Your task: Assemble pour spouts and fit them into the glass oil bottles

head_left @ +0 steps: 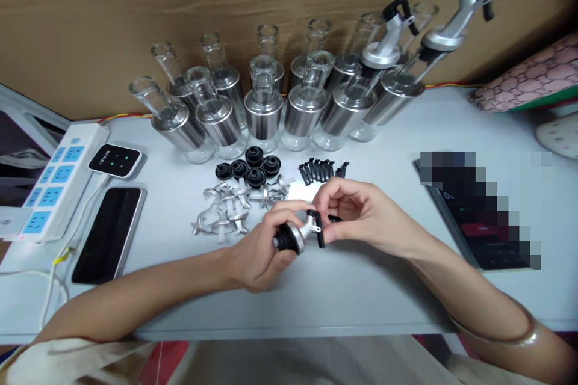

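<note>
My left hand is closed around a silver pourer spout with a black rubber stopper at its base, held just above the white table. My right hand pinches a small black flip cap against the spout's tip. Behind my hands lie a heap of silver spouts, a cluster of black rubber stoppers and a row of black flip caps. Several glass bottles with steel sleeves stand along the back; two bottles at the right carry fitted spouts.
A white power strip, a small black device with green lights and a dark phone lie at the left. A tablet lies at the right, with a pink patterned cushion behind it. A cardboard wall backs the table.
</note>
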`<state>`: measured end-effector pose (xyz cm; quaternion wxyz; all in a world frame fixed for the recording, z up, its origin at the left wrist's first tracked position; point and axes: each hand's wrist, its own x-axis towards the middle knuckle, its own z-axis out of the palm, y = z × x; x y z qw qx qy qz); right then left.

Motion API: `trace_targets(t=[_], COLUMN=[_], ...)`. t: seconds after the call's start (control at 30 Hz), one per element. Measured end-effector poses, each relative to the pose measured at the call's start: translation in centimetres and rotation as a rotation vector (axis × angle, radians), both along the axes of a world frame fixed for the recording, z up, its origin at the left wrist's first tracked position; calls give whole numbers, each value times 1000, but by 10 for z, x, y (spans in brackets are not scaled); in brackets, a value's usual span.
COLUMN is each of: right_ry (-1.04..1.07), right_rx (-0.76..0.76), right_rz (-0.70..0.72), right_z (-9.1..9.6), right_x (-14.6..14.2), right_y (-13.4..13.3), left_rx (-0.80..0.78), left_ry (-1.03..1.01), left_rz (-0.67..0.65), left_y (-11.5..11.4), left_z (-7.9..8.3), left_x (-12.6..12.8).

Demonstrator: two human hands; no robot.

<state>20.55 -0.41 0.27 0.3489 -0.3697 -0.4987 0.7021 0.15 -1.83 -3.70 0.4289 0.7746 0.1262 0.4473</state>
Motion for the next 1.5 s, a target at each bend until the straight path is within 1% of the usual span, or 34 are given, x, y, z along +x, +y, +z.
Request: trace_targets(t=[0.1, 0.17, 0.27, 0.33, 0.37, 0.43, 0.5, 0.6, 0.73, 0.83, 0.93, 1.07, 1.13, 1.27, 1.5], right_ry=[-38, -93, -159, -178, -192, -226, -229, -157, 5, 72, 67, 24, 16, 23, -30], right_rx=[80, 205, 448, 542, 556, 537, 455, 249, -29, -140, -151, -72, -46, -61, -51], right_rz=[-1, 21, 57, 62, 59, 31, -12, -68, -47, -51, -114, -190, -197, -191, -213], right_z=[-1, -1, 0, 1, 2, 4, 5, 4, 0, -2, -1, 2, 3, 3, 2], right_x=[-2, -3, -6, -7, -8, -9, -10, -12, -16, -18, -18, -17, -17, -17, -19], right_y=[-1, -2, -5, -7, -8, -9, -10, -11, -12, -10, -9, -8, -8, -8, -9], left_rx=[-2, -2, 29, 51, 54, 56, 64, 106, 182, 222, 230, 199, 149, 38, 12], left_ry=[-6, 14, 64, 56, 35, -7, -38, -57, 17, 103, 169, 132, 94, 48, 81], left_rz=[29, 29, -13, -34, -30, 6, 54, 147, 277, 320, 320, 345, 338, 283, 324], left_y=[-1, -1, -2, -2, -2, -2, -2, -1, 1, 2, 2, 2, 2, 1, 1], left_z=[-1, -1, -2, -2, -2, -2, -3, -3, -4, -1, 3, 5, 3, 0, -3], left_x=[1, 1, 1, 2, 2, 4, 5, 5, 5, 5, 4, 0, -1, 0, 2])
